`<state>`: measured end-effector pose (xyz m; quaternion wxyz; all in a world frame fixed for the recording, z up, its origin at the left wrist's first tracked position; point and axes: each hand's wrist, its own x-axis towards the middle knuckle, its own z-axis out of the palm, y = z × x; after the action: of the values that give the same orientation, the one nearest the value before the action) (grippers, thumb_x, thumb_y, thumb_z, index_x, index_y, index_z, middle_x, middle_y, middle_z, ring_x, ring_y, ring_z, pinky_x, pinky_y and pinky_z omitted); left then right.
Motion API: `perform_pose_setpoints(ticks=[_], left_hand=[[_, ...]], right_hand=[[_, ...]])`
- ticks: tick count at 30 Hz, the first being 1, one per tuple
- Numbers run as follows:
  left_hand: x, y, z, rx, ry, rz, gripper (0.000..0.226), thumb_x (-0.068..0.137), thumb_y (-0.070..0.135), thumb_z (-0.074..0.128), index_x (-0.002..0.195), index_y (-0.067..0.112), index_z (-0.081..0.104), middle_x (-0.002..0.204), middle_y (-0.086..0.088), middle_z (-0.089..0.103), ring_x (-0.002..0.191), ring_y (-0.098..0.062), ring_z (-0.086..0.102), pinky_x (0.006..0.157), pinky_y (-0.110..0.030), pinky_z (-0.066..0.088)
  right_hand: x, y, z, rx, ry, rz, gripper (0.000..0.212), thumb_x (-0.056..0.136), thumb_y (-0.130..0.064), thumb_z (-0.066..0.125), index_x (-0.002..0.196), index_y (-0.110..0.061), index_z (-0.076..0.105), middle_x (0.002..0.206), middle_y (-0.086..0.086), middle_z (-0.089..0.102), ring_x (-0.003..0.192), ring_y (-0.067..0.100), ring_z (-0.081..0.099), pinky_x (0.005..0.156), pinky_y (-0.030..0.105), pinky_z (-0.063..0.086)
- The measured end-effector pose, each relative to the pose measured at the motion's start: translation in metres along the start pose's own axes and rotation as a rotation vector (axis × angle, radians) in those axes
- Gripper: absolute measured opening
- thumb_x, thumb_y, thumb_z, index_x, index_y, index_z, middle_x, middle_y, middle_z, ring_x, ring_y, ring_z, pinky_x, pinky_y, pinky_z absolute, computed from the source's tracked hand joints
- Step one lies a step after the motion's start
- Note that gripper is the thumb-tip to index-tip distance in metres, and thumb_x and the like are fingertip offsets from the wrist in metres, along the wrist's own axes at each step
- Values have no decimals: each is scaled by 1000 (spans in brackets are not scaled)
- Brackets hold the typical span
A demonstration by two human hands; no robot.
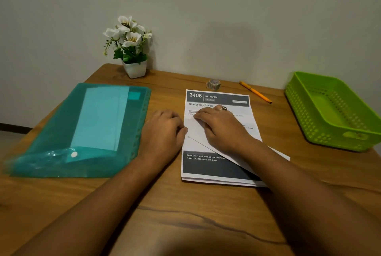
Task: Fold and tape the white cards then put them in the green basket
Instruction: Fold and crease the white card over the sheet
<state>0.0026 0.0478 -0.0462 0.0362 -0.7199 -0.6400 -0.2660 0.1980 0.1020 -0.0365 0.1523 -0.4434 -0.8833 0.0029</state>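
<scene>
Now right hand (pixel 218 124) presses flat on a white card (pixel 198 129) atop printed sheet (pixel 216 99) reading "3406 BEDROOM, Change Bed Sheets"; left hand (pixel 165 132), loosely curled, steadies the card's edge, gripping nothing.

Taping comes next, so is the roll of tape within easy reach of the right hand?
Probably yes: the tape roll sits just beyond the card under the right hand, with nothing between them.
</scene>
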Motion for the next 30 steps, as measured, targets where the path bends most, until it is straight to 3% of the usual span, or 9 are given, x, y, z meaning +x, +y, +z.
perform_pose_setpoints(ticks=[8,14,18,24,30], left_hand=[[1,-1,2,17,34,41,18,92,33,67,95,19,76,103,4,69,96,-18,58,74,-34,45],[2,-1,4,-2,14,34,18,93,34,66,94,19,77,101,4,69,95,-17,58,76,-36,50],[1,1,2,-13,11,26,19,93,34,66,97,19,77,102,3,69,95,-17,58,76,-37,50],[2,1,0,-9,2,14,17,92,32,64,96,19,75,101,3,68,95,-18,58,77,-36,48],[2,2,1,-16,5,0,17,92,33,65,93,20,76,100,4,69,95,-17,57,75,-36,48]], right_hand=[[6,-20,2,-164,-42,-220,23,97,-27,56,116,-21,67,115,-1,69,95,24,59,78,43,54],[14,-2,-3,-192,-12,-99,32,96,-19,58,127,-22,68,127,-3,69,103,26,62,85,45,54],[24,3,-9,-181,-23,-61,30,100,-25,57,129,-23,68,131,-2,69,112,24,61,94,46,52],[18,-29,-11,-252,-40,-243,23,94,-25,53,103,-20,73,102,-1,71,97,27,62,81,42,49],[13,-18,-9,-244,-17,-164,25,94,-21,59,115,-23,72,115,-4,73,101,25,62,84,42,52]])
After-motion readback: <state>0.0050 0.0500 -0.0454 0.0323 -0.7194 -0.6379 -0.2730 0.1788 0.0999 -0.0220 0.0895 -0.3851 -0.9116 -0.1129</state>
